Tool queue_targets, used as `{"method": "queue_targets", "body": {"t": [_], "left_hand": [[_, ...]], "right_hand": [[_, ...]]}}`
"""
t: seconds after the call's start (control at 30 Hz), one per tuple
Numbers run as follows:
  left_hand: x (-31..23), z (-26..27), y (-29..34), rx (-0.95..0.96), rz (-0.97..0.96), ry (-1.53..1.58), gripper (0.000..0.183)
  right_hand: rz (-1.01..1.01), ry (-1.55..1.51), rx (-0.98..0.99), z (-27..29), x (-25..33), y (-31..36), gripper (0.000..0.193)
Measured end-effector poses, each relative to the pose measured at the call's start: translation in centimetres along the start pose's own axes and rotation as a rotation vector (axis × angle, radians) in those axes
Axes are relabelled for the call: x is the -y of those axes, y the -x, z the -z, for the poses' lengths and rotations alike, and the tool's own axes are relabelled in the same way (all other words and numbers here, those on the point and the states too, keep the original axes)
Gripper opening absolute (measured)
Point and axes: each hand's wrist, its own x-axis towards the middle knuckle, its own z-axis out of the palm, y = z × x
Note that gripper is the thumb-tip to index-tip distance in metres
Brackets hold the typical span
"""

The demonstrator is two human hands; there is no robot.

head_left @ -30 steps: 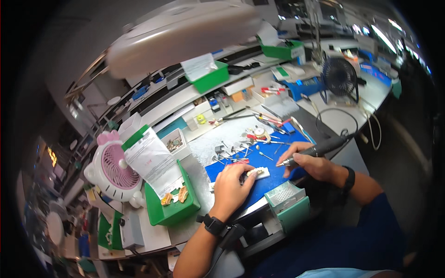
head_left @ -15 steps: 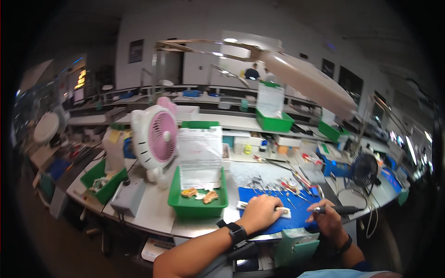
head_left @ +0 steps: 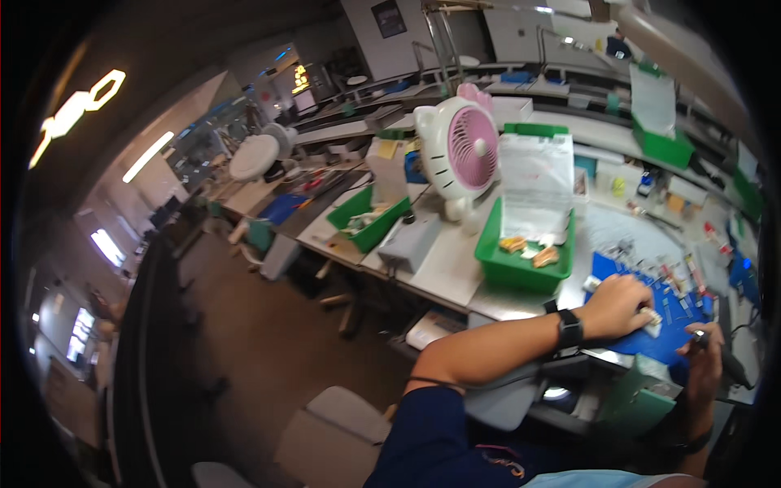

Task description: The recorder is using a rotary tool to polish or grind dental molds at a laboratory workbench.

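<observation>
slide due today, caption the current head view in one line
Left hand holds a white piece on a blue mat, right hand a dark handpiece; green tray to the left.

Brown floor (head_left: 252, 342), pale wall (head_left: 404, 45), tube light (head_left: 149, 157) (lit).

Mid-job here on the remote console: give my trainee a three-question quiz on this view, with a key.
1. Multiple choice: which hand holds the dark handpiece? A, left; B, right.
2. True or false: in the picture, the pink-and-white fan stands left of the green tray with the orange-tan pieces in it.
3. Fill in: the left hand holds a small white piece over a ____ mat.

Key: 1, B, the right hand; 2, true; 3, blue.
</observation>
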Motion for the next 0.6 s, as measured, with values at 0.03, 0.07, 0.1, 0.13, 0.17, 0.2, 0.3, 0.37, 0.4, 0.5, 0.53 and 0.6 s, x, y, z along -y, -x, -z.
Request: {"method": "queue_targets", "body": {"t": [0.03, 0.07, 0.1, 0.13, 0.17, 0.2, 0.3, 0.37, 0.4, 0.5, 0.53, 0.6], "left_hand": [[0.0, -0.1, -0.1, -0.007, 0.002, 0.009, 0.019], [0.0, -0.1, -0.1, -0.016, 0.010, -0.001, 0.018], [-0.1, -0.2, -0.2, -0.021, 0.007, 0.000, 0.018], [0.0, -0.2, -0.3, -0.034, -0.007, -0.017, 0.018], [0.0, -0.4, -0.5, -0.042, -0.015, -0.012, 0.017], [0.1, -0.4, -0.7, -0.036, -0.034, -0.013, 0.018], [0.1, -0.5, -1.1, -0.025, -0.082, -0.023, 0.020], [0.0, -0.4, -1.3, 0.032, -0.055, -0.013, 0.019], [-0.1, -0.3, -1.3, 0.040, -0.046, -0.027, 0.019], [-0.4, -0.1, -1.3, 0.061, -0.024, -0.051, 0.019], [-0.4, -0.1, -1.3, 0.047, -0.019, -0.070, 0.019], [-0.3, -0.2, -1.3, 0.016, -0.027, -0.074, 0.019]], "right_hand": [[0.022, 0.008, 0.033, -0.3, 0.1, 0.0, 0.035], [0.050, 0.054, 0.045, -0.7, 0.2, 0.1, 0.036], [0.028, 0.050, 0.010, -1.0, 0.4, 0.2, 0.037], [0.011, 0.086, -0.013, -1.4, 0.6, 0.2, 0.037], [0.009, 0.125, -0.004, -1.6, 1.0, 0.3, 0.038], [-0.013, 0.152, 0.013, -1.8, 1.4, 0.2, 0.037], [-0.077, 0.111, 0.001, -2.1, 2.2, 0.4, 0.032], [-0.085, 0.103, 0.047, -1.7, 2.5, 0.1, 0.030], [-0.080, 0.079, 0.035, -1.7, 2.5, 0.0, 0.030], [-0.091, 0.024, 0.024, -1.7, 2.2, -0.3, 0.030], [-0.109, 0.004, -0.006, -1.7, 2.1, -0.4, 0.030], [-0.126, -0.013, -0.011, -1.7, 1.7, -0.5, 0.033]]}}
